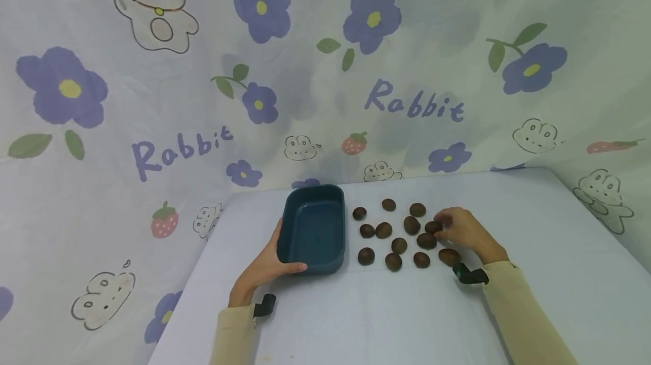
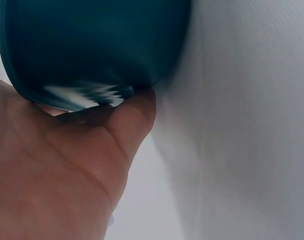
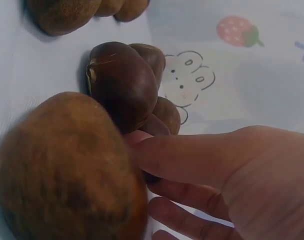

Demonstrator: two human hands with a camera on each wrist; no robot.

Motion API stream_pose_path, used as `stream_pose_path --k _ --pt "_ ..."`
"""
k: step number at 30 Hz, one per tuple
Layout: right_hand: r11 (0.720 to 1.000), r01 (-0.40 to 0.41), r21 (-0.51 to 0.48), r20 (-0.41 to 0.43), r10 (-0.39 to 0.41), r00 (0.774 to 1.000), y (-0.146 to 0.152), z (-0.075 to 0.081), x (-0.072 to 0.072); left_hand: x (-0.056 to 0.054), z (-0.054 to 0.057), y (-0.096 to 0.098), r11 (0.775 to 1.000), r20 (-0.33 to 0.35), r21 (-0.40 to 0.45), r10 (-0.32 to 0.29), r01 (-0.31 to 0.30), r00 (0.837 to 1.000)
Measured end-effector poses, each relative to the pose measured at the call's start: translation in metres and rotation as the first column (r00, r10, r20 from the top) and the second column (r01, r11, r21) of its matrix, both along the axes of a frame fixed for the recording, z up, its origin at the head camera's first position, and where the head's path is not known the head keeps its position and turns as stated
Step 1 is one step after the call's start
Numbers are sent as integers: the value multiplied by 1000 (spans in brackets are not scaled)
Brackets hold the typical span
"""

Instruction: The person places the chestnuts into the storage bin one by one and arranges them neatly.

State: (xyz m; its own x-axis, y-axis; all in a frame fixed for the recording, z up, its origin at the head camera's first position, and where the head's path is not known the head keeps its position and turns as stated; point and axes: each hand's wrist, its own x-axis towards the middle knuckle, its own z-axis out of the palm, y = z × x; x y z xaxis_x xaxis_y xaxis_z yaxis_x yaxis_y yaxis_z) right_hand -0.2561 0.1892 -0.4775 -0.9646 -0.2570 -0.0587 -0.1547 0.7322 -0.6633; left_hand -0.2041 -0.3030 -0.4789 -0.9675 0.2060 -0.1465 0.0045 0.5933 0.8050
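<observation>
A dark teal rectangular plastic box (image 1: pixel 316 235) stands on the white cloth, its inside bare. My left hand (image 1: pixel 267 263) grips its near left corner, thumb along the front wall and fingers at the left side; in the left wrist view the thumb (image 2: pixel 137 115) presses the box's wall. My right hand (image 1: pixel 465 232) pinches a brown chestnut (image 1: pixel 433 227) at the right of a loose group of chestnuts. That nut is mostly hidden behind the thumb in the right wrist view, where a glossy chestnut (image 3: pixel 123 82) lies just beyond and a large one (image 3: pixel 67 170) looms nearest.
Several more chestnuts (image 1: pixel 383 230) lie scattered between the box and my right hand. One chestnut (image 1: pixel 450 257) sits close by the right wrist's black camera mount (image 1: pixel 470 274). A patterned cloth backdrop (image 1: pixel 315 99) rises behind the table.
</observation>
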Motion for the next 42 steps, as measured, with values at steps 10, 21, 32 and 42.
stream_pose_path --k 10,21,32,42 --pt "1000 10 29 8 -10 1000 0 -4 1 0 -1 -2 1000 -8 -4 -19 19 1000" --pt "999 27 -25 -26 -28 999 0 1 5 -1 0 -2 1000 -2 2 -20 20 1000" --pt "998 -4 -67 -100 -3 995 -4 13 8 1 0 -2 1000 9 17 -13 13 1000" --pt "992 -30 -121 -175 9 985 -16 26 11 -2 -3 1 1000 -29 18 -23 24 999"
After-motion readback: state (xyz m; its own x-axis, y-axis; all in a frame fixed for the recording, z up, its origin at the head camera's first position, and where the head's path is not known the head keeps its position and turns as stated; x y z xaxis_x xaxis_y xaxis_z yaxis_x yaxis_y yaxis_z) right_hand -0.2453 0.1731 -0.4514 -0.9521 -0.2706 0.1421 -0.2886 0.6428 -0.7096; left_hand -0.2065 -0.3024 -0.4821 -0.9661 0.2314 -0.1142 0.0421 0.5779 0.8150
